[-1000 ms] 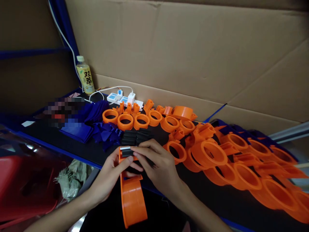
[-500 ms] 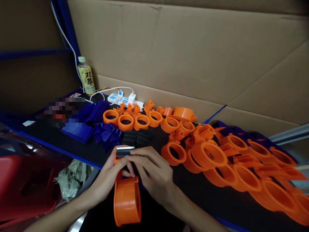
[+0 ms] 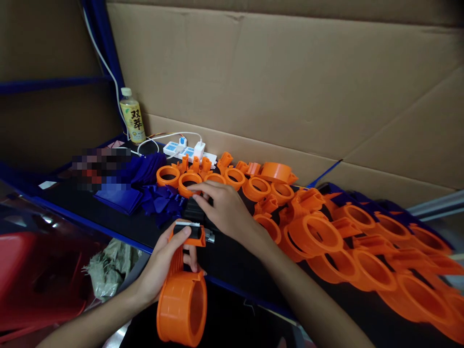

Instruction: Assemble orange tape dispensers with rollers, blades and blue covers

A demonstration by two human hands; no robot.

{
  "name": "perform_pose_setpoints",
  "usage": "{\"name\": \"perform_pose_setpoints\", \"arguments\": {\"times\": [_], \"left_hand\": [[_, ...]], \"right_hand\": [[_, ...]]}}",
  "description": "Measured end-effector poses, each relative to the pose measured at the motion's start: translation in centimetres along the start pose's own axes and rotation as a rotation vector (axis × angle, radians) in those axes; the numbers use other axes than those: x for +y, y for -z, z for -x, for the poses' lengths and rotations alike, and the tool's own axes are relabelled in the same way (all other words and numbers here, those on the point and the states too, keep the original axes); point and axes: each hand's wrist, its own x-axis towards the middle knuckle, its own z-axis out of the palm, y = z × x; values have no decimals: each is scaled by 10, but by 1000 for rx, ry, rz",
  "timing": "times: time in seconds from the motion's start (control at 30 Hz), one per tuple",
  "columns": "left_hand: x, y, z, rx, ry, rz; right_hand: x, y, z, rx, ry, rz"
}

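I have the left hand (image 3: 168, 251) wrapped around an orange tape dispenser (image 3: 172, 309), its thumb pressing on the black strip at the head, just below a white toothed blade (image 3: 187, 224). From where I watch, the dispenser is at the front edge of the desk (image 3: 67, 200), its ring hanging lower and nearer to me than the edge, its head up against the view of the desk. A shiny metal bit (image 3: 209, 236) shows at the right end of the head.

My right hand (image 3: 226, 210) is apart from the dispenser, reaching over the desk with fingers bent above some black pieces (image 3: 194, 210); I cannot tell whether its fingertips pinch anything.

Just behind those fingers I see a row of orange rings (image 3: 167, 176), and a crowd of further orange dispensers (image 3: 373, 268) spreads toward the right edge. Left of the black pieces lie a heap of blue parts (image 3: 163, 202) and some blue plates (image 3: 119, 199). A white power strip (image 3: 189, 152) sits by the back edge, and a yellow-labelled bottle (image 3: 133, 118) stands upright at the far left corner, before the cardboard wall (image 3: 271, 87).
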Motion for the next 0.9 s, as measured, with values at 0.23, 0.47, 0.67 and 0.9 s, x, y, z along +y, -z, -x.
{"name": "perform_pose_setpoints", "arguments": {"times": [0.23,0.47,0.67,0.9], "left_hand": [[0,-1,1,7,5,10],[1,0,-1,-20,9,36],[2,0,-1,2,-3,38],[5,-3,-1,67,-24,75]], "right_hand": [[-3,-26,-48,-261,43,304],[3,-40,-60,-312,48,361],[5,-47,-59,-296,50,385],[1,-38,-58,-123,29,325]]}}
